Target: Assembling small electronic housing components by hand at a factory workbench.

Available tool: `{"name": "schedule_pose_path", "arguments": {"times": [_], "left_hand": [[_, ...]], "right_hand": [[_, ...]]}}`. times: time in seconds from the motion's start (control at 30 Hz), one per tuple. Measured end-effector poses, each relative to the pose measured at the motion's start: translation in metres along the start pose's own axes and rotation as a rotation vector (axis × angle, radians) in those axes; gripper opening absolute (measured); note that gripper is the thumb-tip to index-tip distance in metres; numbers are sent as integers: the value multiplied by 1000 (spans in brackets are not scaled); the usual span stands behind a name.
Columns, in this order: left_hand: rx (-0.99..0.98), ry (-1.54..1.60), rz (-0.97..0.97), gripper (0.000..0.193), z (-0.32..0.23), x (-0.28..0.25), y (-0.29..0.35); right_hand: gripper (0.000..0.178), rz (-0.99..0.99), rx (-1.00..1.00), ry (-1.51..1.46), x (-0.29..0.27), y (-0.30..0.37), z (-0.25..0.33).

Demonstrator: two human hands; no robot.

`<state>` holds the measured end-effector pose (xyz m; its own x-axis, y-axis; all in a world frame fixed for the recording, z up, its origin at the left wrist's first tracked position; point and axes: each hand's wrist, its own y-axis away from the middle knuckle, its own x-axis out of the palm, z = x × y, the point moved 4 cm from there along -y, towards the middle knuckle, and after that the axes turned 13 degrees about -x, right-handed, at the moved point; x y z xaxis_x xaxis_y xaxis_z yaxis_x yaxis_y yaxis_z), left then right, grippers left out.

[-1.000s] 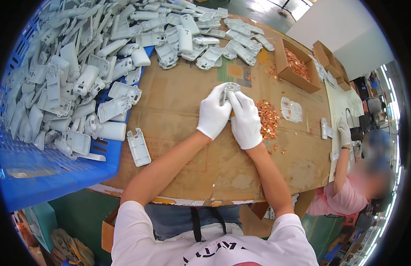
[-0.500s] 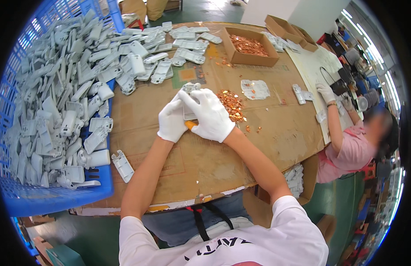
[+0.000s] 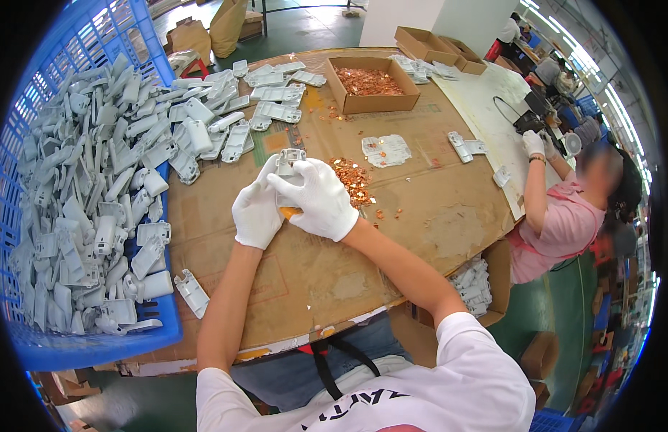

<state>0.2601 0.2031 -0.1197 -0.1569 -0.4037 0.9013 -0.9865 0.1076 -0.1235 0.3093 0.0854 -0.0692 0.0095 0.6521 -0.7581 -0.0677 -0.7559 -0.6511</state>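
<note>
Both my hands wear white gloves and meet over the middle of the cardboard-covered table. My left hand and my right hand together grip one grey plastic housing part, whose top end sticks up between the fingers. A small orange piece shows under my palms. Just right of my right hand lies a loose pile of small copper-coloured pieces.
A blue crate heaped with grey housings fills the left. More housings lie at the table's far side beside a cardboard box of copper pieces. One housing lies near the front edge. A person in pink works at right.
The view has shifted, so my hands now appear lower and left of centre. Both hands stay closed on the same grey part beside the copper pile.
</note>
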Motion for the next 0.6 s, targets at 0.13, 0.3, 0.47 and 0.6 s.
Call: {"name": "schedule_pose_path", "arguments": {"times": [0.13,0.3,0.47,0.6], "left_hand": [[-1,-13,-38,57,1,-4,-1],[-15,-34,-70,59,2,-3,0],[-8,-64,-120,70,2,-3,-1],[-18,-61,-94,71,2,-4,-1]], "right_hand": [[59,-10,-19,42,-2,1,0],[60,-7,47,-9,-3,3,-1],[66,-43,117,-74,-6,3,0],[68,-82,140,-44,-6,5,-1]]}}
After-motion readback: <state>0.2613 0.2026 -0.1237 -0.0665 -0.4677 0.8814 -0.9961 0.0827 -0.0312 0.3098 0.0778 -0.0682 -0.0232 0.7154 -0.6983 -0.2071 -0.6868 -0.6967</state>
